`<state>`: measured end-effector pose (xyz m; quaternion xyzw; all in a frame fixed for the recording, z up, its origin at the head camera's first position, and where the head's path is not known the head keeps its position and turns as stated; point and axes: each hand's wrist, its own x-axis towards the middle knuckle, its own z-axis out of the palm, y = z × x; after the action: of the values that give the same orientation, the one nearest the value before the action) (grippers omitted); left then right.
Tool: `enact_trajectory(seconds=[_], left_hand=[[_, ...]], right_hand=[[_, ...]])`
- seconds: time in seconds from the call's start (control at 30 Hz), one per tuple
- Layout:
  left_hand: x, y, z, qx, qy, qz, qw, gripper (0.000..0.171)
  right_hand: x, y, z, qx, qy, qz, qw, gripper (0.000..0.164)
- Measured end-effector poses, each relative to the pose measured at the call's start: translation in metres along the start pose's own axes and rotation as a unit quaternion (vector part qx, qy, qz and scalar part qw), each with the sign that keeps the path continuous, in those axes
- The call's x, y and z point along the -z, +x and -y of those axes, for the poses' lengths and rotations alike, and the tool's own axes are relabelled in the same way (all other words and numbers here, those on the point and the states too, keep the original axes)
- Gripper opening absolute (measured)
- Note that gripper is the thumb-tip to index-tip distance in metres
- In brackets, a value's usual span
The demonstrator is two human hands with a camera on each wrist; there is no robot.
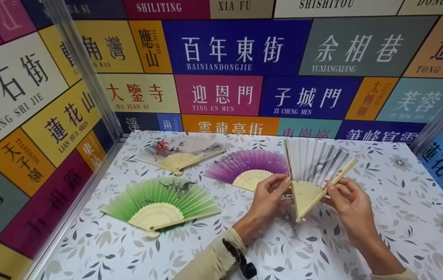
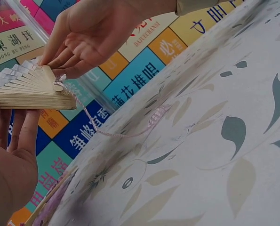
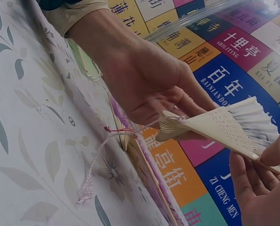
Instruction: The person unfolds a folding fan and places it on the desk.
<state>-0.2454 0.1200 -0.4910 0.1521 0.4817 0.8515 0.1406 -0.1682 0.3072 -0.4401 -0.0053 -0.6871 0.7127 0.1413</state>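
Note:
Both hands hold a partly spread white and grey folding fan (image 1: 310, 165) above the right part of the table, its pivot end pointing down. My left hand (image 1: 268, 196) grips the stacked ribs along the left side. On the other side, the right hand (image 1: 351, 206) pinches the outer guard stick between thumb and fingers. A pink cord with a tassel (image 2: 156, 117) hangs from the pivot down to the tablecloth. Behind the left hand lies a spread purple fan (image 1: 248, 167), part of its ribs hidden by that hand.
A spread green fan (image 1: 163, 208) lies at the left of the table, with a grey fan with red blossoms (image 1: 180, 153) behind it. The leaf-patterned tablecloth (image 1: 412, 217) reaches panels (image 1: 237, 46) covered in coloured place-name signs at the back and sides.

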Motion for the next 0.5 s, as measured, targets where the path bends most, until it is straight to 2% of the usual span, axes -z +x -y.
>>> enact_trajectory(seconds=[0.5], left_hand=[[-0.0002, 0.0005, -0.0033, 0.002, -0.022, -0.016, 0.9996, 0.025]], right_hand=[[-0.0005, 0.0009, -0.0007, -0.003, 0.026, -0.017, 1.000, 0.039]])
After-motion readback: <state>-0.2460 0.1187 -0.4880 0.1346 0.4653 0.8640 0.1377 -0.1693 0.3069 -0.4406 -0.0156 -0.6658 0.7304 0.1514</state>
